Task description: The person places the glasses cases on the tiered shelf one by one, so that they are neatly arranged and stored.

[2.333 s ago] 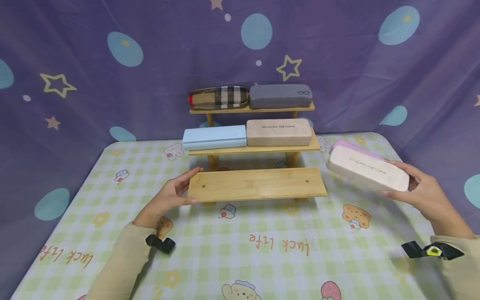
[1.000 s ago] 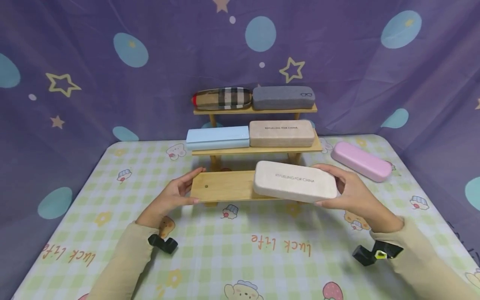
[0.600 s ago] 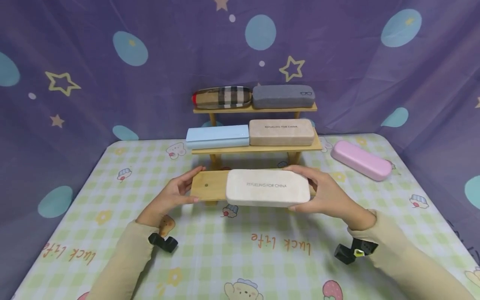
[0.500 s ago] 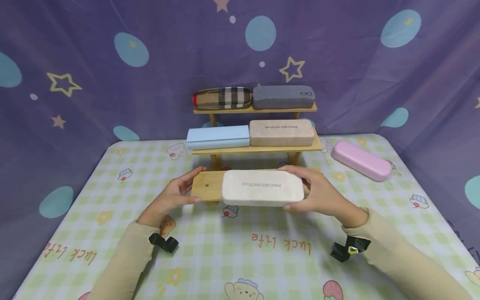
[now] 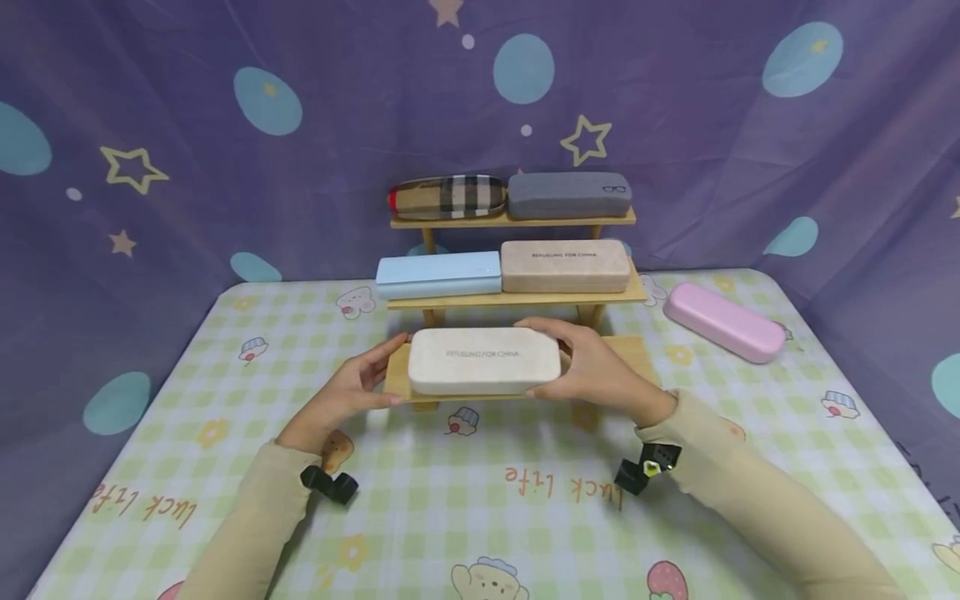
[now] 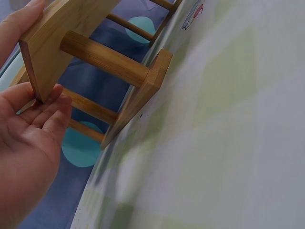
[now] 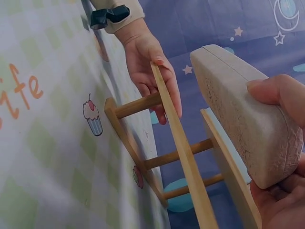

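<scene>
My right hand (image 5: pixel 603 375) grips the right end of a white glasses case (image 5: pixel 484 371) printed "REFUELING FOR CHINA". The case is over the left and middle part of the lowest board of a three-step wooden rack (image 5: pixel 630 357); a gap shows between case and board in the right wrist view. At the board's left end, my left hand (image 5: pixel 341 396) holds the edge, thumb on the front and fingers behind. The left wrist view shows that hand (image 6: pixel 31 138) with its fingers curled under the board (image 6: pixel 71 33).
A light blue case (image 5: pixel 438 275) and a beige case (image 5: pixel 565 267) stand on the middle step. Above them sit a plaid case (image 5: pixel 447 197) and a grey-blue case (image 5: pixel 568 196). A pink case (image 5: pixel 723 322) lies on the checked tablecloth (image 5: pixel 480 500) at right.
My right hand has brought the white case leftward from beside the pink case to over the lowest board, and the case has become level. The left hand stays on the board's end.
</scene>
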A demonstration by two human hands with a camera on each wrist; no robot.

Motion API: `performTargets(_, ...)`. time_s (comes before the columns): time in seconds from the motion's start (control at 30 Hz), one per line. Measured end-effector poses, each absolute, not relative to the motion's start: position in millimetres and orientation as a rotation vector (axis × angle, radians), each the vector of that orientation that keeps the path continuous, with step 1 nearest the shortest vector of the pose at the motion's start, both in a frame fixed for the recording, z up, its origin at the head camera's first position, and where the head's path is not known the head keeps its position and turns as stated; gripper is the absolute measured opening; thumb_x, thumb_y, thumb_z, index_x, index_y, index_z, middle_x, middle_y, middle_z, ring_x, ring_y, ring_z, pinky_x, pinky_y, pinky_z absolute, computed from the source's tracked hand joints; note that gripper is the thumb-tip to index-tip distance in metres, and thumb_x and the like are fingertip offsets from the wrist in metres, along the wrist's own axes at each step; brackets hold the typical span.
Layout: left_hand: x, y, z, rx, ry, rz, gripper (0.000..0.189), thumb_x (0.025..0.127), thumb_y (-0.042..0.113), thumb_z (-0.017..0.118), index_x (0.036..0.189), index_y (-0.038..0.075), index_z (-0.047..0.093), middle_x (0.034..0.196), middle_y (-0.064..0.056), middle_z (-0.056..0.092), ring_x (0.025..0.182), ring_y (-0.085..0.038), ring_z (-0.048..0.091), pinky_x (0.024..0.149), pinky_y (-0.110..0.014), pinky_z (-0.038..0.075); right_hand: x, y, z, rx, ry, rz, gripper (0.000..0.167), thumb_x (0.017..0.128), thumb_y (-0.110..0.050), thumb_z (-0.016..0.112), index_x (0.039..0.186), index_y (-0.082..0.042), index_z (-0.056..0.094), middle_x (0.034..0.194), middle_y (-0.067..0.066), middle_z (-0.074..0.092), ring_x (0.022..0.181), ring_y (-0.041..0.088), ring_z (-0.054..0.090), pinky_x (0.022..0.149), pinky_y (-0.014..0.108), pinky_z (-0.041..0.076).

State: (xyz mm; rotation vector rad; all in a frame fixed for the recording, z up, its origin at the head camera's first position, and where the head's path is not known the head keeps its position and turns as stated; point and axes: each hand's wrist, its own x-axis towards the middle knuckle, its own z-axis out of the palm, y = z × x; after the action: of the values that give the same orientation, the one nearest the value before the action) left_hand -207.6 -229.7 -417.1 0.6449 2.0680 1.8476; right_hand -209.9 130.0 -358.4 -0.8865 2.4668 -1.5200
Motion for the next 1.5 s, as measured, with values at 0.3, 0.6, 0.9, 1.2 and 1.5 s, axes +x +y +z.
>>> performTargets(0.3,-206.0,-229.5,-415.2,0.625,2.061,1.87,0.091,0.076,-0.003,0.074,0.147,-0.006,0.018,0.153,-0.024,0.016,0.13,-0.003,0.035,0.103,-0.015,0.031,-219.0,111.4,-366.5,-0.926,2.44,-1.505,0.078,0.058,-0.015,0.087,0.13,-0.017,0.056,0.118,0.0,0.062,0.104,0.016,0.056,0.093,0.037,0.044)
performTargets(0.6,-207.4,-225.8,-415.2,0.587,2.13,1.822,0.088,0.072,-0.01,0.073,0.146,-0.006,0.025,0.15,-0.022,0.028,0.133,-0.009,0.032,0.103,-0.013,0.03,-223.3,96.9,-368.5,-0.899,2.446,-1.452,0.079,0.059,-0.017,0.087,0.13,-0.015,0.055,0.115,0.003,0.061,0.095,0.016,0.056,0.083,0.032,0.046)
performTargets(0.9,-206.9,-227.8,-416.7,0.605,2.145,1.824,0.087,0.073,-0.006,0.075,0.145,-0.006,0.026,0.15,-0.022,0.028,0.133,-0.008,0.032,0.104,-0.013,0.028,-227.9,91.4,-373.1,-0.886,2.445,-1.439,0.077,0.061,-0.021,0.086,0.131,-0.016,0.055,0.114,0.001,0.061,0.092,0.016,0.056,0.079,0.031,0.046)
performTargets(1.2,-207.1,-229.4,-418.5,0.653,2.12,1.839,0.087,0.075,-0.005,0.074,0.146,-0.007,0.024,0.152,-0.024,0.019,0.134,-0.006,0.029,0.104,-0.013,0.028,-231.8,90.2,-378.2,-0.922,2.469,-1.401,0.076,0.061,-0.023,0.086,0.13,-0.017,0.056,0.113,0.001,0.062,0.092,0.016,0.056,0.078,0.031,0.045)
performTargets(1.5,-208.9,-230.4,-420.0,0.707,2.063,1.871,0.086,0.076,-0.007,0.072,0.145,-0.009,0.022,0.153,-0.025,0.013,0.134,-0.001,0.028,0.106,-0.015,0.027,-232.6,92.6,-378.3,-0.959,2.5,-1.324,0.078,0.063,-0.024,0.086,0.133,-0.014,0.053,0.117,0.002,0.061,0.095,0.016,0.055,0.081,0.032,0.044)
